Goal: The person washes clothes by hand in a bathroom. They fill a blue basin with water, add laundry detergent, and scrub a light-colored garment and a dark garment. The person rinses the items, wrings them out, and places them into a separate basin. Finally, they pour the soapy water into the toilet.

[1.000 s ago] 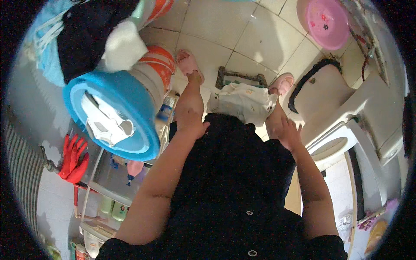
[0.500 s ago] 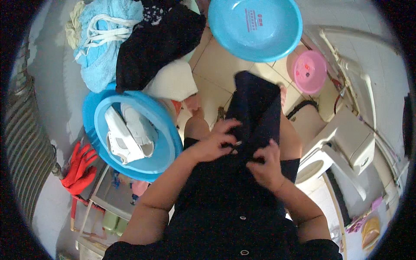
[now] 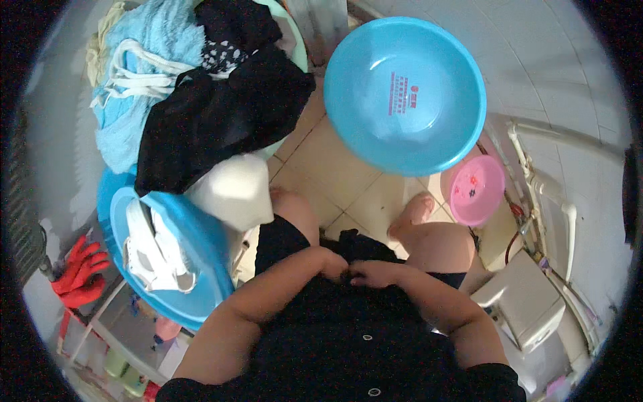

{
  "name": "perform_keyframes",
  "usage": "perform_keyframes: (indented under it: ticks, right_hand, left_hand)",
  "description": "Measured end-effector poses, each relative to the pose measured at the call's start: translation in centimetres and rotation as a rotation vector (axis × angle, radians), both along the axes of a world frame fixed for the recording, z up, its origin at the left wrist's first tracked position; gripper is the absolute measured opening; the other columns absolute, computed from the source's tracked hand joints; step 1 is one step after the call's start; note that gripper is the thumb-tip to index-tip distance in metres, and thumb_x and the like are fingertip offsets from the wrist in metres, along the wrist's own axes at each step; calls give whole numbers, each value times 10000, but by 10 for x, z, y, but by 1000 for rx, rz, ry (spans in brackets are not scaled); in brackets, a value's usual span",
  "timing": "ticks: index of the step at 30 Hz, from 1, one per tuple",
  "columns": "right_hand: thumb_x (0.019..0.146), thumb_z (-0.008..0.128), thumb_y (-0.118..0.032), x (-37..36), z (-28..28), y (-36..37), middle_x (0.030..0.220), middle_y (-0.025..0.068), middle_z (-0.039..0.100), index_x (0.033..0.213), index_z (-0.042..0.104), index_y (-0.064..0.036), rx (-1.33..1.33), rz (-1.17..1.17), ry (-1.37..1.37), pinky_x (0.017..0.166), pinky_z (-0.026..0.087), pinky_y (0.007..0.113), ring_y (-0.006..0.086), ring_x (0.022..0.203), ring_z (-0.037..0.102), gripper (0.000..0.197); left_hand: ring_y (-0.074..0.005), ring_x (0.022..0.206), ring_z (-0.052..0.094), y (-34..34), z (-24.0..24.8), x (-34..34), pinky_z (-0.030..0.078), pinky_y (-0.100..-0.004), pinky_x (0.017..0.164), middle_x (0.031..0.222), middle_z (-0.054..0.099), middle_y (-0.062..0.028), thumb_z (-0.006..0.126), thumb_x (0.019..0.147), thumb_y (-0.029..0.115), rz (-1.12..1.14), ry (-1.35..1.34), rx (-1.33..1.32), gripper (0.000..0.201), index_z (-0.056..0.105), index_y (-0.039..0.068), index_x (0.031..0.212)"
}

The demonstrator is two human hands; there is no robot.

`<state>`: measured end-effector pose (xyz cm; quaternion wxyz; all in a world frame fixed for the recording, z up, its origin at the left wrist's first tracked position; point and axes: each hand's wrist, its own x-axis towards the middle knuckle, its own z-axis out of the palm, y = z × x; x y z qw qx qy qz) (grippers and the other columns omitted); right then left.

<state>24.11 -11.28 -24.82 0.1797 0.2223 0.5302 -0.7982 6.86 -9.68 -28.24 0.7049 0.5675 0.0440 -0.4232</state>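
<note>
My left hand (image 3: 329, 262) and my right hand (image 3: 372, 273) meet close to my body, just above my lap. Both have curled fingers pinching dark fabric, a black garment (image 3: 367, 246) that hangs down between my knees. Against my black clothes the garment's outline is hard to make out. The fingertips of both hands are partly hidden.
A large blue basin (image 3: 402, 151) stands ahead, with a small pink basin (image 3: 485, 177) to its right. On the left, blue basins (image 3: 211, 231) hold white shoes (image 3: 157, 254). Beyond them lie a black cloth (image 3: 228, 114) and a blue towel (image 3: 144, 37). Red gloves (image 3: 80, 275) hang at far left.
Both hands have drawn in toward my body and closer together. The black garment that was spread over my lap now hangs lower and bunched between my knees. The view has shifted too.
</note>
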Motion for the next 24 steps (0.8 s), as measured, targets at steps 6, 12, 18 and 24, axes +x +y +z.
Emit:
perform_keyframes:
  ticks: [6,12,18,24]
  right_hand:
    - [878,503,-209,-2,-47,16,1103,218,570,1233,473,-44,119,282,41,836,435,403,329,1010,555,393]
    - [854,536,-231,-1,-56,33,1052,200,587,1158,506,-46,391,332,15,818,434,408,338,971,561,357]
    - [867,561,-292,28,-26,6,998,140,605,1048,547,-52,609,-9,-176,813,436,365,267,935,565,301]
    - [893,565,-197,54,-4,-11,956,74,621,1021,548,-22,465,-465,93,823,445,291,158,888,574,217]
  left_hand:
    - [-280,987,545,6,-71,16,446,-419,804,1100,545,-120,677,722,168,74,134,493,431,555,84,1127]
    - [-306,1168,460,23,-82,23,403,-486,912,1302,452,-74,694,723,201,152,-32,1066,600,471,182,1280]
    - [-306,988,575,4,-73,5,449,-407,850,1100,599,-126,580,789,187,275,89,1000,367,584,168,1156]
    - [-327,919,594,-22,25,-5,451,-427,813,1014,619,-190,523,806,199,321,-135,777,352,581,35,1111]
